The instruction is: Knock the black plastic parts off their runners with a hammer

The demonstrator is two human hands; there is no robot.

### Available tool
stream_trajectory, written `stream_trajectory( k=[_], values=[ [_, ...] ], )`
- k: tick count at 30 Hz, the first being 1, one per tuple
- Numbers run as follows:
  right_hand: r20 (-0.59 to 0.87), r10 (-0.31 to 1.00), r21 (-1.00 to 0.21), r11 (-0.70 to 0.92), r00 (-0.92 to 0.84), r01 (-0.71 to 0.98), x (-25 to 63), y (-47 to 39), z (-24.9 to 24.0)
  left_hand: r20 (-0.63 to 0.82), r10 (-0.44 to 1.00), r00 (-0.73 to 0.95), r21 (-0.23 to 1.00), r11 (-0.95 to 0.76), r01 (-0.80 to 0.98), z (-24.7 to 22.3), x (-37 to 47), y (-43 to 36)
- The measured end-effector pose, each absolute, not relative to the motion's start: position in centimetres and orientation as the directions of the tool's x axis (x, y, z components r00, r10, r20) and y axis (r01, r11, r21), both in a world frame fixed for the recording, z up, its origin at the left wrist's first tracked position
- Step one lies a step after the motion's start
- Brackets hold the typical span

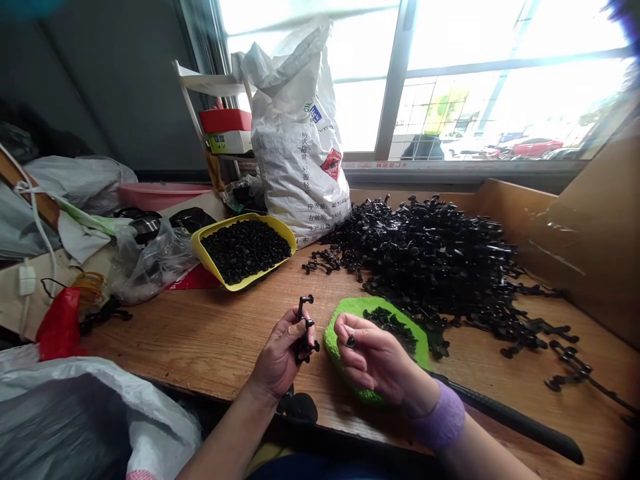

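In the head view, the person's left hand point(281, 357) is above the wooden surface point(200, 340), its fingers curled closed around a black knobbed part point(304, 331) that stands roughly upright. The right hand point(383, 363), with a purple wristband point(440, 415), pinches a small black piece point(351, 341) between thumb and fingers, over a green tray point(350, 308) containing dark bits point(395, 328). Beyond the tray spreads a large heap of black parts point(430, 257). Farther left, a yellow scoop point(293, 237) full of black pieces point(245, 250) sits near a white sack point(295, 160).
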State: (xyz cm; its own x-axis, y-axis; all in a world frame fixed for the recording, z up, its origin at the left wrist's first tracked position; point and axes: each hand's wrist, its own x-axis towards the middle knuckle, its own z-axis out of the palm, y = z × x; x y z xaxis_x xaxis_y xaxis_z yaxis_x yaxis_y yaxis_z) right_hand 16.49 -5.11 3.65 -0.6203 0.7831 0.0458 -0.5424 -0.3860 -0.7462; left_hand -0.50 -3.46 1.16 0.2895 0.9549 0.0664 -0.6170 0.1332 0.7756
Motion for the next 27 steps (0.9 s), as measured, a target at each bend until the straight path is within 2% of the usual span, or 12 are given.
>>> stream_trajectory(
  k=[11, 19, 23, 27],
  values=[
    [0.014, 0.77, -0.692, -0.453, -0.637, -0.562, 16.6, -5.2, 3.2, 0.055, 0.954, 0.293, 0.793, 0.137, -0.594, 1.1, -0.6, -3.4],
    [-0.074, 0.736, -0.637, -0.554, -0.673, -0.536, 16.9, -4.9, 3.4, 0.029, 0.962, 0.27, 0.788, 0.144, -0.599, 1.3, -0.4, -3.5],
    [-0.097, 0.753, -0.667, -0.534, -0.651, -0.519, 16.5, -5.1, 3.3, 0.032, 0.97, 0.242, 0.792, 0.123, -0.599, 1.5, -0.5, -3.5],
    [-0.066, 0.826, -0.757, -0.407, -0.559, -0.512, 15.8, -5.5, 3.4, 0.087, 0.955, 0.285, 0.806, 0.101, -0.583, 1.5, -0.5, -3.7]
  ],
)
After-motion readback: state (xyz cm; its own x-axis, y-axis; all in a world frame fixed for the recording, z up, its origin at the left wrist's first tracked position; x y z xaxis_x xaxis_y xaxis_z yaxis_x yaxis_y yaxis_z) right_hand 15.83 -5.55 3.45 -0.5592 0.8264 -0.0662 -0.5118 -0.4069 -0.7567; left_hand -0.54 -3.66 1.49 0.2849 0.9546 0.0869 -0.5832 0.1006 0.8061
